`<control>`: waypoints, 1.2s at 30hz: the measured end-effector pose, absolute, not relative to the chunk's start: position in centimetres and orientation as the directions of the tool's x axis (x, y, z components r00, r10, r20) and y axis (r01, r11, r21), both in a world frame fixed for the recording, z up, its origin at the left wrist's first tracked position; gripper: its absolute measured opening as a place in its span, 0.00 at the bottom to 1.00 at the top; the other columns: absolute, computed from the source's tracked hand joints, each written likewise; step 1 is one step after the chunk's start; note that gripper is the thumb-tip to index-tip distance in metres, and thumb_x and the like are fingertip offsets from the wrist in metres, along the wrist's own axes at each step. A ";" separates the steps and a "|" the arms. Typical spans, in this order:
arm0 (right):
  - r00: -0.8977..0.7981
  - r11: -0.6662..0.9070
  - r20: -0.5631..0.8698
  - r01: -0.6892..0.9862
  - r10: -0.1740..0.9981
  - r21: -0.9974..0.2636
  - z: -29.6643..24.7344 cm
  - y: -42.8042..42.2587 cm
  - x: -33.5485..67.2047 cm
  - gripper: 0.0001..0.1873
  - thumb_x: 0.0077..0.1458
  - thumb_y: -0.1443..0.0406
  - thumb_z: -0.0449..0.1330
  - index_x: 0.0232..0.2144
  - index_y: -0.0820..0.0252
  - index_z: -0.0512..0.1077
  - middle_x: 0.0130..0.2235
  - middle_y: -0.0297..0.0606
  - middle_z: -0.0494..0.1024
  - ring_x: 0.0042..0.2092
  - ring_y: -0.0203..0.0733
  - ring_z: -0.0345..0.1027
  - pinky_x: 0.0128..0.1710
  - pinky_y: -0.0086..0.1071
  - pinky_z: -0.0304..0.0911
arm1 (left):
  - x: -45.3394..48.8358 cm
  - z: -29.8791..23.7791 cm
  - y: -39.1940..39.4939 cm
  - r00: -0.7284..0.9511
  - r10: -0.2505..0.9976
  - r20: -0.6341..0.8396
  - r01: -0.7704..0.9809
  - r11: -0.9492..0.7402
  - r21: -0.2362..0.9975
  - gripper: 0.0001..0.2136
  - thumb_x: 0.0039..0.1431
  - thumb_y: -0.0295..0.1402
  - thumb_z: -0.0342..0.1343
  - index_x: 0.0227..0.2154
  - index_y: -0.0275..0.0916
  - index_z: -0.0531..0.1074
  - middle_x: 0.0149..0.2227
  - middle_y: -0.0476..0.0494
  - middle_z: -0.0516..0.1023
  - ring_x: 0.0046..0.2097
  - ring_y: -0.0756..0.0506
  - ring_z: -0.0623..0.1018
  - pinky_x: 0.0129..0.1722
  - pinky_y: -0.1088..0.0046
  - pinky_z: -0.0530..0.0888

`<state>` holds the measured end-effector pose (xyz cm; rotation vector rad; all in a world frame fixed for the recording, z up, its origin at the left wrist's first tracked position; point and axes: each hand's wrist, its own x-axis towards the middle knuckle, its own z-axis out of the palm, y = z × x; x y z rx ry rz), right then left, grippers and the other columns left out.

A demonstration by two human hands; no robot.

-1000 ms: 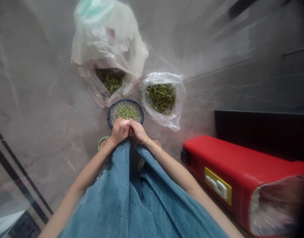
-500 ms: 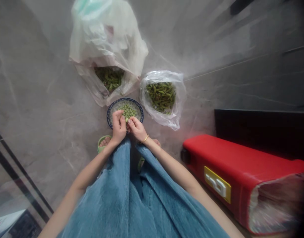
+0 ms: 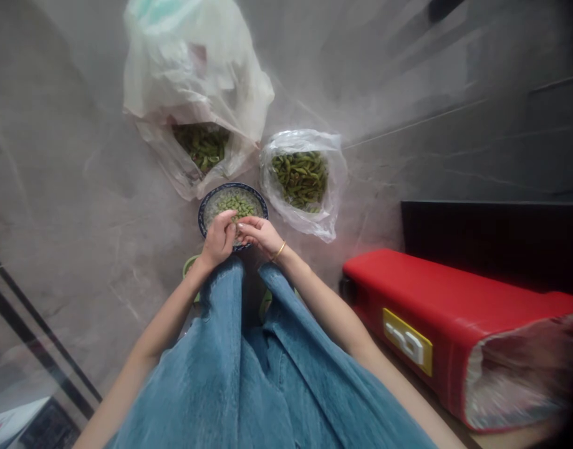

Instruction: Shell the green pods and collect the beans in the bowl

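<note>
So, left hand (image 3: 219, 238): fingers curled, thumb bent inward, palm side hidden. Right hand (image 3: 262, 236): thumb and fingers drawn toward a pinch, pointing at the left hand's fingertips. Tips of both sit close together; touching or not, can't tell. Something small may be between them, too blurred to identify, so can't confirm either hand as gripping or fully closed. Gold bracelet (image 3: 279, 251) on the right wrist.

Directly below and just ahead of both hands: round plate (image 3: 213, 206), blue patterned rim, with shelled green beans (image 3: 237, 203) piled in it, just past the fingertips. Hands cover part of the plate's near side, so that stretch of rim is partly blocked from view.

Ahead of the left hand, beyond the plate: large whitish plastic bag (image 3: 197, 78), mouth facing the hands, green pods (image 3: 202, 148) inside. Ahead-right of the right hand: smaller clear bag (image 3: 330, 215), open on top, more pods (image 3: 300, 178) in it, near the plate.

Behind the hands, close in: denim-covered legs (image 3: 216, 324); green slipper (image 3: 186, 267) just behind-left of the left hand, mostly masked by the forearm. Well right of the right hand: red bin (image 3: 436, 299), yellow label on its side, black panel (image 3: 477, 240) past it. Gray floor (image 3: 103, 237) left of the left hand.
</note>
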<state>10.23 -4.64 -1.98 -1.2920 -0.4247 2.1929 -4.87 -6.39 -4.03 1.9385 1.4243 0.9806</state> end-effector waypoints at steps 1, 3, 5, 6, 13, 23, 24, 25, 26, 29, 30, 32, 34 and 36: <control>-0.398 -0.814 -0.710 -0.295 0.581 -0.501 -2.0 -4.6 10.3 0.18 0.39 0.60 0.70 0.33 0.61 0.71 0.25 0.30 0.75 0.28 0.32 0.70 0.30 0.26 0.67 | -5.0 -3.9 -6.3 0.182 0.953 0.240 0.563 -0.302 0.770 0.13 0.67 0.32 0.42 0.51 0.36 0.61 0.37 0.44 0.73 0.35 0.51 0.75 0.38 0.73 0.74; -0.418 -0.841 -0.730 -0.273 0.541 -0.467 -2.0 -4.4 10.4 0.15 0.41 0.64 0.68 0.33 0.62 0.71 0.26 0.31 0.76 0.29 0.33 0.72 0.33 0.28 0.69 | -5.2 -3.8 -6.1 0.213 0.943 0.256 0.565 -0.333 0.755 0.13 0.66 0.33 0.42 0.50 0.36 0.62 0.36 0.44 0.73 0.35 0.50 0.74 0.38 0.72 0.73; -0.424 -0.858 -0.746 -0.254 0.514 -0.447 -2.0 -4.3 10.6 0.10 0.42 0.68 0.65 0.31 0.63 0.72 0.25 0.33 0.77 0.28 0.34 0.73 0.34 0.28 0.70 | -5.4 -3.7 -6.0 0.258 0.932 0.255 0.562 -0.360 0.745 0.12 0.66 0.33 0.42 0.49 0.36 0.63 0.36 0.43 0.73 0.37 0.49 0.75 0.39 0.71 0.73; -0.424 -0.864 -0.753 -0.255 0.503 -0.434 -2.0 -4.2 10.7 0.09 0.43 0.70 0.64 0.31 0.63 0.72 0.25 0.33 0.78 0.28 0.33 0.73 0.34 0.28 0.70 | -5.5 -3.6 -5.9 0.274 0.930 0.246 0.555 -0.361 0.750 0.12 0.66 0.33 0.42 0.48 0.36 0.64 0.36 0.43 0.73 0.37 0.49 0.75 0.39 0.71 0.73; -0.451 -0.878 -0.756 -0.303 0.475 -0.370 -1.9 -3.7 11.4 0.12 0.44 0.74 0.55 0.33 0.65 0.73 0.30 0.39 0.81 0.32 0.36 0.76 0.38 0.31 0.72 | -6.2 -3.2 -5.2 0.329 0.911 0.248 0.543 -0.397 0.740 0.12 0.64 0.31 0.44 0.48 0.35 0.64 0.33 0.45 0.72 0.35 0.48 0.74 0.38 0.70 0.73; -0.297 -0.648 -0.607 -0.057 0.737 -0.759 -2.3 -3.7 12.0 0.16 0.43 0.70 0.60 0.38 0.56 0.76 0.48 0.35 0.79 0.55 0.43 0.67 0.62 0.42 0.54 | -7.9 -4.1 -2.9 0.032 0.962 0.271 0.628 -0.230 0.743 0.15 0.66 0.37 0.46 0.51 0.37 0.62 0.43 0.41 0.73 0.40 0.49 0.75 0.38 0.71 0.73; -0.292 -0.608 -0.572 -0.043 0.766 -0.793 -2.3 -3.3 12.4 0.15 0.44 0.68 0.60 0.38 0.56 0.76 0.46 0.35 0.79 0.53 0.43 0.69 0.60 0.42 0.57 | -8.2 -4.1 -1.8 -0.003 0.955 0.295 0.635 -0.226 0.739 0.15 0.66 0.39 0.46 0.52 0.37 0.62 0.44 0.41 0.73 0.43 0.48 0.75 0.40 0.70 0.73; -0.257 -0.562 -0.537 -0.028 0.803 -0.827 -2.3 -2.8 13.0 0.15 0.46 0.67 0.59 0.39 0.57 0.76 0.45 0.36 0.80 0.50 0.43 0.70 0.58 0.42 0.60 | -8.5 -4.2 -0.5 -0.030 0.949 0.312 0.649 -0.219 0.729 0.16 0.67 0.40 0.46 0.52 0.37 0.62 0.46 0.41 0.73 0.45 0.47 0.74 0.43 0.67 0.73; -0.189 -0.504 -0.496 0.007 0.847 -0.864 -2.3 -2.1 13.8 0.14 0.47 0.66 0.58 0.39 0.58 0.75 0.43 0.38 0.80 0.48 0.43 0.71 0.55 0.41 0.62 | -8.9 -4.3 0.9 -0.040 0.948 0.317 0.670 -0.210 0.712 0.18 0.67 0.42 0.46 0.53 0.37 0.62 0.46 0.41 0.73 0.48 0.45 0.73 0.46 0.64 0.72; 0.112 -0.309 -0.288 0.320 0.951 -0.896 -2.8 0.9 16.7 0.14 0.52 0.66 0.54 0.41 0.60 0.73 0.43 0.43 0.78 0.46 0.43 0.70 0.53 0.40 0.63 | -9.8 -4.4 4.7 -0.027 0.970 0.242 0.745 -0.142 0.652 0.26 0.64 0.46 0.48 0.59 0.36 0.56 0.55 0.39 0.69 0.58 0.39 0.65 0.58 0.49 0.64; 0.165 -0.264 -0.210 0.469 0.964 -0.843 -3.1 2.0 17.7 0.14 0.53 0.67 0.53 0.41 0.62 0.73 0.44 0.45 0.77 0.47 0.44 0.69 0.54 0.41 0.61 | -10.0 -4.4 5.5 -0.006 0.976 0.218 0.753 -0.139 0.643 0.26 0.63 0.46 0.50 0.59 0.36 0.57 0.58 0.39 0.67 0.60 0.37 0.64 0.60 0.47 0.62; 0.143 -0.204 -0.146 0.701 0.979 -0.684 -3.7 4.2 19.2 0.14 0.54 0.69 0.52 0.40 0.63 0.74 0.46 0.49 0.76 0.51 0.47 0.66 0.56 0.43 0.57 | -9.7 -4.3 6.1 0.026 0.977 0.211 0.745 -0.160 0.648 0.23 0.63 0.43 0.52 0.57 0.38 0.60 0.58 0.40 0.67 0.60 0.37 0.64 0.60 0.47 0.61; 0.093 -0.188 -0.196 0.811 0.976 -0.554 -4.4 6.0 19.9 0.12 0.56 0.68 0.52 0.39 0.65 0.74 0.45 0.51 0.76 0.50 0.49 0.66 0.56 0.44 0.57 | -8.9 -4.0 5.5 0.042 0.972 0.233 0.719 -0.192 0.668 0.17 0.63 0.37 0.52 0.54 0.40 0.64 0.54 0.41 0.71 0.57 0.38 0.67 0.59 0.50 0.64; 0.101 -0.202 -0.241 0.873 0.965 -0.443 -5.1 7.2 19.6 0.11 0.56 0.66 0.55 0.38 0.66 0.74 0.46 0.53 0.74 0.51 0.51 0.64 0.54 0.46 0.58 | -7.7 -3.3 4.1 0.070 0.968 0.243 0.698 -0.221 0.681 0.15 0.62 0.31 0.51 0.52 0.40 0.67 0.49 0.41 0.74 0.54 0.39 0.69 0.56 0.54 0.67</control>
